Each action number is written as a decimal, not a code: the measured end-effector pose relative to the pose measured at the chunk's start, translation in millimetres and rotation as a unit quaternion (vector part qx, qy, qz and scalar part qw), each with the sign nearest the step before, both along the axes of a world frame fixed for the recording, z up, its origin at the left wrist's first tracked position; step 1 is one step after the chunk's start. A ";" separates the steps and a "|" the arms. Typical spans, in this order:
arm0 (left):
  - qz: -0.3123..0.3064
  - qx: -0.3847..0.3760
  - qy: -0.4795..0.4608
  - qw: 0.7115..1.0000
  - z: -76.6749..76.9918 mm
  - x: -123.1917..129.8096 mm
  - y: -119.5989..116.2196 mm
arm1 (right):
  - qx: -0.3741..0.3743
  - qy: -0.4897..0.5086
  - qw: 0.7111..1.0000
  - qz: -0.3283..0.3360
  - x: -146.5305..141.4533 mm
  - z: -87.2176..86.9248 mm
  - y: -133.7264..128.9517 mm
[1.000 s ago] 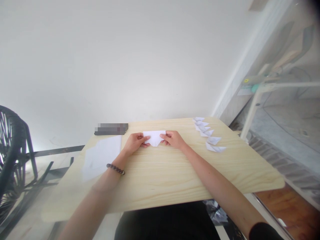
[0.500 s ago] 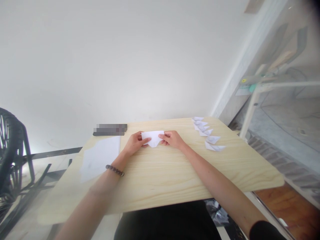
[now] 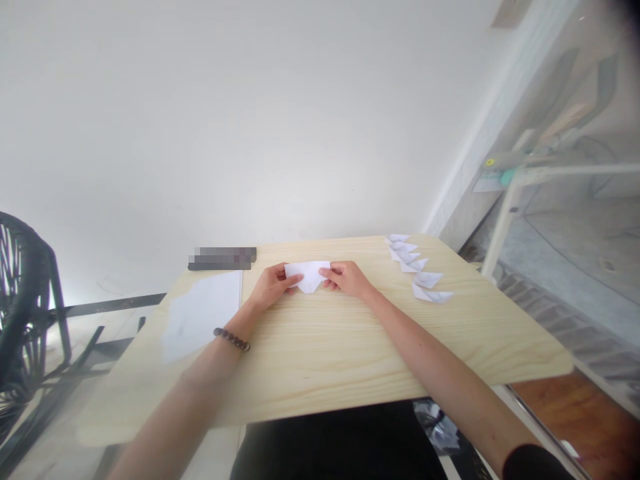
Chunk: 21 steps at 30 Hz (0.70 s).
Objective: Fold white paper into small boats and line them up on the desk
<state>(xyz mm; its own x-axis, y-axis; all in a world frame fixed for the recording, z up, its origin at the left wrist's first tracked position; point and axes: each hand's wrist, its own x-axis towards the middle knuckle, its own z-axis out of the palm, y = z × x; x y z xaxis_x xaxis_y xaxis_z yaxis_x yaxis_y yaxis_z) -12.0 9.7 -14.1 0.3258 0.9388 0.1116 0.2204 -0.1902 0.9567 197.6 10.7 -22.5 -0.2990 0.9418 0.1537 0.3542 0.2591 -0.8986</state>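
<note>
A small folded sheet of white paper [image 3: 309, 272] is held up between my hands, over the middle of the wooden table [image 3: 310, 360]. Its top edge is straight and its lower part narrows to a blunt tip. My left hand [image 3: 273, 287] pinches the left end, thumb on the near face. At the opposite end my right hand [image 3: 346, 277] grips the paper the same way. The fingers behind the paper are partly hidden. To the right, several folded white paper boats [image 3: 433, 295] lie in a row running toward the wall.
White paper sheets [image 3: 205, 313] lie at the table's left. Behind them rests a dark, blurred-out long object [image 3: 223, 259]. A black woven chair [image 3: 30, 300] stands at far left, a pale metal frame [image 3: 503, 233] at right. The wall [image 3: 300, 120] rises behind the table.
The view has shifted very slightly. Both hands keep their hold on the folded paper, whose lower tip looks a little shorter and flatter now.
</note>
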 end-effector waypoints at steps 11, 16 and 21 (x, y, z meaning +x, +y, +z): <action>0.024 0.040 0.013 0.999 -1.1 -2.2 7.5 | 0.009 0.010 1.000 -0.008 1.3 -1.2 2.1; 0.026 0.037 0.022 0.999 4.2 -1.5 2.6 | 0.012 0.013 1.000 -0.010 1.8 -1.0 2.3; 0.012 0.003 -0.025 1.000 10.7 6.5 -6.3 | 0.029 0.017 0.999 -0.019 -2.3 0.0 -3.2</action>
<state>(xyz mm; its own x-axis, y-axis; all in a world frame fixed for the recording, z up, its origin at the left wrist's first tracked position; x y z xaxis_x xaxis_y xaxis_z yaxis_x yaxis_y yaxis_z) -5.5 3.5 -3.4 0.2964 0.9457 0.1336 0.1762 -0.1916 0.9655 195.3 7.5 -22.4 -0.2573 0.9416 0.2173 0.3349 0.2978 -0.8939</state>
